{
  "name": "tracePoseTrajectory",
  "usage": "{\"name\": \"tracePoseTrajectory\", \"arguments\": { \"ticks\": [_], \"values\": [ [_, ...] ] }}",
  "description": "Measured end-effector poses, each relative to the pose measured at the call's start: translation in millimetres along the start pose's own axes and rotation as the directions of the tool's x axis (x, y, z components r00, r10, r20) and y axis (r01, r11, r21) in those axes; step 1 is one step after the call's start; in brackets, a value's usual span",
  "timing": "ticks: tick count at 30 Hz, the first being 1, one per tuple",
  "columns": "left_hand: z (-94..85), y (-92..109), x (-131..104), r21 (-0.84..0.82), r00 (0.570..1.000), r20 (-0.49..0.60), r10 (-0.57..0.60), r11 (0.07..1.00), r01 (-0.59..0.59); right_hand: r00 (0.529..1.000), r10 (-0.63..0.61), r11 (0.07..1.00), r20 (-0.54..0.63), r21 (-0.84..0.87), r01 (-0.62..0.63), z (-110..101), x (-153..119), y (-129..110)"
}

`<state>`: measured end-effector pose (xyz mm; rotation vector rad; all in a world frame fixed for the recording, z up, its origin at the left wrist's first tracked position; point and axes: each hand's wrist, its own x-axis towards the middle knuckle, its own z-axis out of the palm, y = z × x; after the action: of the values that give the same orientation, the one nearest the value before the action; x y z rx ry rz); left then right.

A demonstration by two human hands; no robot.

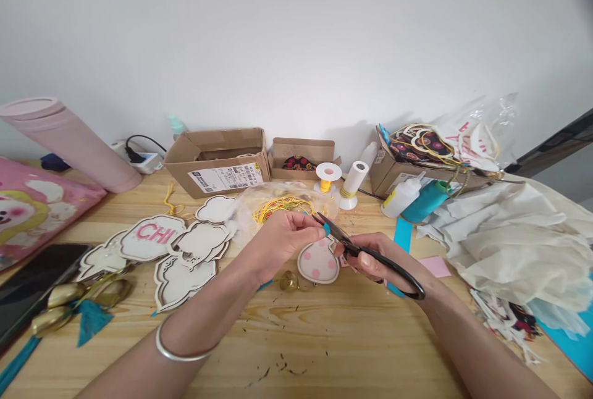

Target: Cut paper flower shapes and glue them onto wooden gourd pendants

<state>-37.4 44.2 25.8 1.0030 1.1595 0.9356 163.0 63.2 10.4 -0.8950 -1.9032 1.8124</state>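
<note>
Head view: your right hand grips black scissors, blades at the small blue piece pinched in your left hand, above the bench.

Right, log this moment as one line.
left hand: pinching teal piece | right hand: holding black-handled scissors, blades beside piece | pink-dotted ornament: on table

The black-handled scissors have smooth, dark metal blades; the table is pale, grained wood; the open brown box is matt cardboard; the round bells look like glossy, gold-coloured metal.
</note>
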Motion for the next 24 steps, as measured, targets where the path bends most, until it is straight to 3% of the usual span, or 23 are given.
{"name": "tracePoseTrajectory", "arguments": {
  "ticks": [24],
  "values": [
    [4.4,8.4,1.9,0.128,0.997,-0.002,-0.075,0.989,0.075,1.0,-0.018,0.992,-0.003,-0.126,0.017,-6.5,-1.3,-6.3]
  ]
}}
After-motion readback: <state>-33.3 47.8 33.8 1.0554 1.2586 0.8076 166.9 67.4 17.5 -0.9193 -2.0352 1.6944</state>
